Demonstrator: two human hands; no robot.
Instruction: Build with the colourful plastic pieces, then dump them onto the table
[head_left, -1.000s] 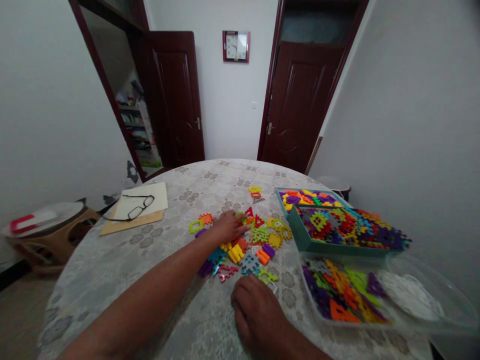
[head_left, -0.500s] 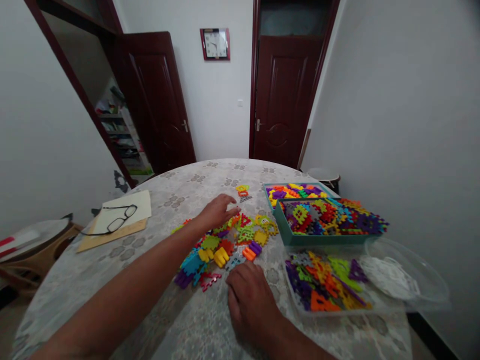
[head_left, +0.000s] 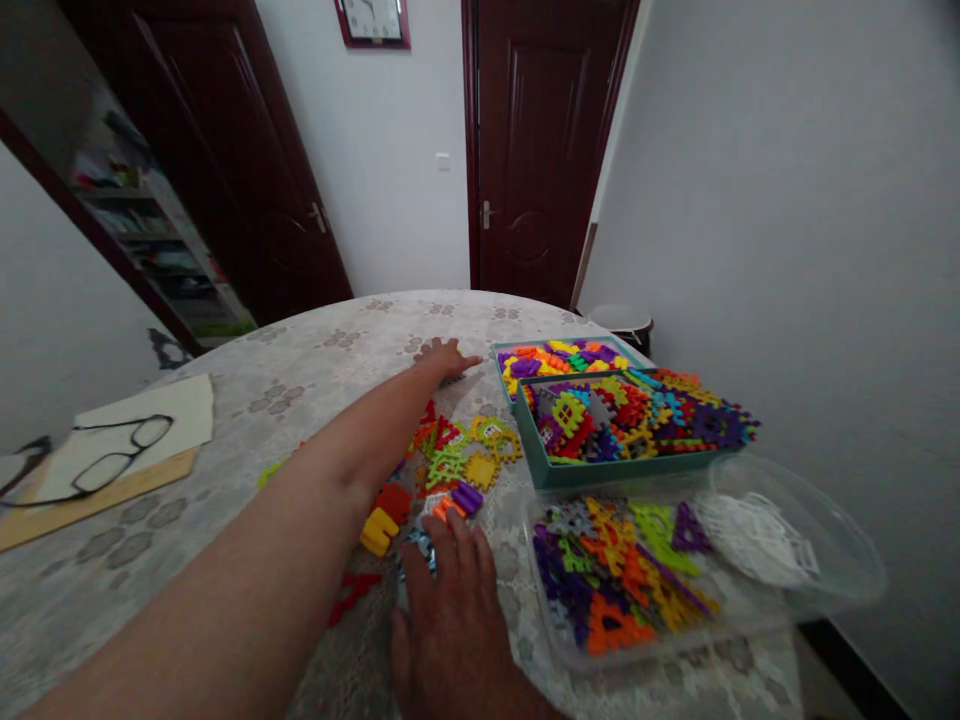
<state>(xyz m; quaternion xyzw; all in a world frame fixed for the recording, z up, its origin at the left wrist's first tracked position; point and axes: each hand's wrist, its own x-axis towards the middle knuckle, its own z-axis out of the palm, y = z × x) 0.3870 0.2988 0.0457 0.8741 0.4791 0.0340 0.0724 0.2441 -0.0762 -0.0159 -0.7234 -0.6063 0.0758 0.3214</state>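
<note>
My left hand (head_left: 444,360) is stretched out over the far part of the table, thumb apart from the fingers. It hides the small building pieces that lay there, and no held thing shows. My right hand (head_left: 454,605) lies palm down at the near edge of the pile, fingers stretched over a grey-blue building piece (head_left: 418,546). Just beyond its fingertips are an orange-and-purple piece (head_left: 466,497) and a yellow square piece (head_left: 481,470). A yellow chunky piece (head_left: 379,531) and a red piece (head_left: 352,597) sit to its left. My left forearm covers much of the pile.
On the right stand a teal box (head_left: 637,470) heaped with pieces, a second tray (head_left: 506,347) behind it, and a clear plastic container (head_left: 559,650) with a lid of white strips (head_left: 757,535). Eyeglasses (head_left: 112,465) rest on papers (head_left: 191,400) at the left.
My left hand has moved farther away across the table, onto the small pieces beyond the pile. My right hand has moved forward, its fingers now stretched over the grey-blue piece. The view has tilted down.
</note>
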